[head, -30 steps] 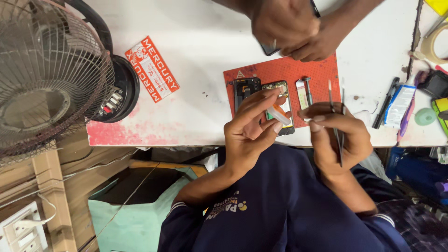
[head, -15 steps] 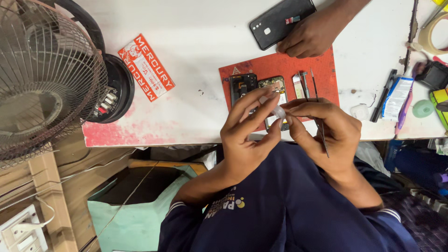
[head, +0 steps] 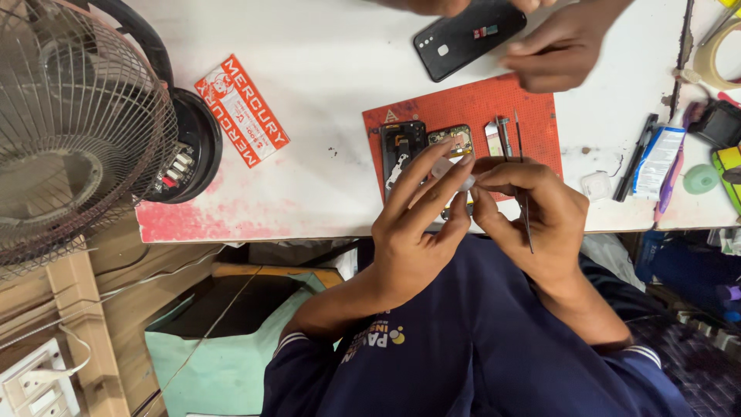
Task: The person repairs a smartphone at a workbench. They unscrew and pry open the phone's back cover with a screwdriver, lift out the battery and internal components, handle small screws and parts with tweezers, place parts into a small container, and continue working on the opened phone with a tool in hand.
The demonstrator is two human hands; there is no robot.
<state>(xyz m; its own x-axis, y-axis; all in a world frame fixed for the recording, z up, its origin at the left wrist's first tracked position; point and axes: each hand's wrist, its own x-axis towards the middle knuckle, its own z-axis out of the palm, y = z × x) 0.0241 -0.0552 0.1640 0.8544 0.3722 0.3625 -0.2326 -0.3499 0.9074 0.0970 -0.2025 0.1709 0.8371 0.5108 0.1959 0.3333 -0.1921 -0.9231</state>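
Observation:
My left hand [head: 421,224] and my right hand [head: 532,216] meet at the table's near edge. Their fingertips pinch a small whitish piece [head: 455,174] between them. A thin metal tool [head: 527,224] is tucked along my right hand's fingers, pointing down. Just beyond my fingers lies a red work mat [head: 478,108] with an opened black phone frame [head: 401,143], a circuit board [head: 457,139] and slim metal tools [head: 505,133]. At the top, another person's hand [head: 559,50] holds a black phone [head: 467,35] over the table.
A wire-guarded fan [head: 73,131] stands at the left beside a red-and-white sticker [head: 241,110]. On the right of the white table [head: 324,177] lie a tube [head: 658,158], a pen [head: 634,158], a green cap [head: 701,179] and a tape roll [head: 714,54].
My right hand has come over to my left, and both now pinch the whitish piece. The other person's hand lifted the black phone and moved it left over the table's far side.

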